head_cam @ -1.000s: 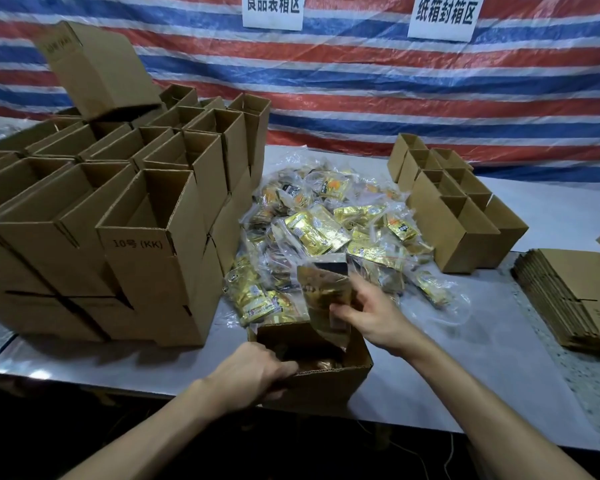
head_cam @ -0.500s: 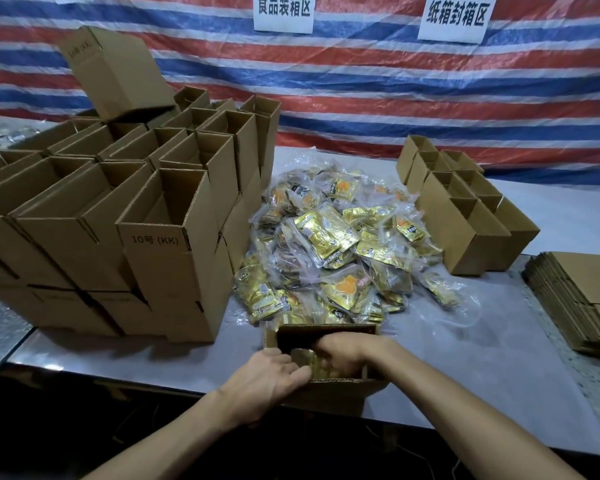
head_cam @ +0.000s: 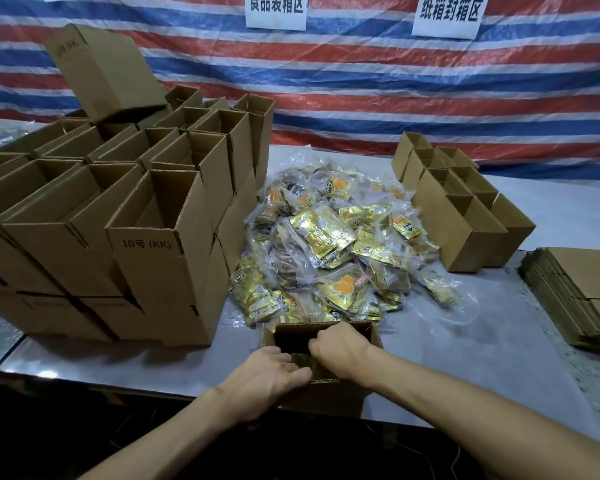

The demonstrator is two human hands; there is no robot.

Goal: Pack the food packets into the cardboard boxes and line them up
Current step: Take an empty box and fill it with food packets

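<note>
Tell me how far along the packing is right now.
Done: a double row of open boxes stands lined up at right, their contents hidden. In hand: the left hand holds the near box by its rim while the right hand reaches inside, with a gold packet showing between them. Left: a large packet pile and the stacked boxes at left, the front ones visibly empty.

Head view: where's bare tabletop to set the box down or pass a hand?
Biggest free patch: table right of the open box, between the packet pile and the flattened cardboard stack. A narrower strip lies left of it, before the stacked boxes. Crowded: centre and left.
</note>
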